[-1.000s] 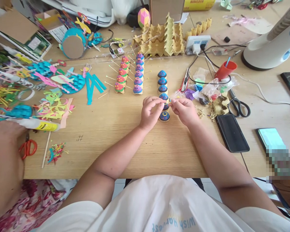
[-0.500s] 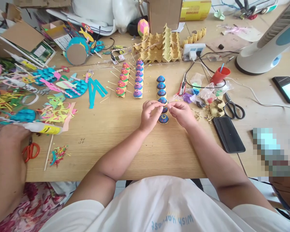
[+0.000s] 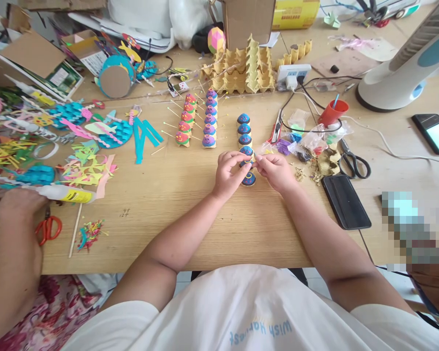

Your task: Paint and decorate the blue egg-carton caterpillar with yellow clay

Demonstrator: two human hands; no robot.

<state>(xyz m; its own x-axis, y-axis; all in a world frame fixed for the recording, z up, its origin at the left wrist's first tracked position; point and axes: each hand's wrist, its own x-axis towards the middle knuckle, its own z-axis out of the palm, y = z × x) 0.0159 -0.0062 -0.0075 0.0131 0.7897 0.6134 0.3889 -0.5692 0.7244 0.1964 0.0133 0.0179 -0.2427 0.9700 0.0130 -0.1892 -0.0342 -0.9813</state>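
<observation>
A row of blue domed bumps with red dots, an egg-carton caterpillar (image 3: 245, 128), runs away from me on the table. Its nearest bump carries a yellow ring. My left hand (image 3: 229, 174) is closed over the near end from the left, thumb and forefinger almost together at the bumps. From the right, my right hand (image 3: 276, 171) pinches with thumb and forefinger, its tips close to the left ones. Whatever lies between the fingertips is too small to make out. Left of the blue row stand a purple caterpillar (image 3: 209, 127) and a red-and-green caterpillar (image 3: 184, 127) with pins sticking out.
Scissors (image 3: 354, 163), a black phone (image 3: 346, 202), a red cup (image 3: 333, 113) and clay bags (image 3: 312, 140) lie right. Egg cartons (image 3: 237, 73) and a power strip (image 3: 293, 73) stand behind. At left, another person's arm (image 3: 16, 234) rests near a glue bottle (image 3: 69, 193) and paper scraps.
My fingertips have dipped slightly toward the near bumps, and my left thumb covers more of the second-nearest bump. The other person's arm has shifted slightly.
</observation>
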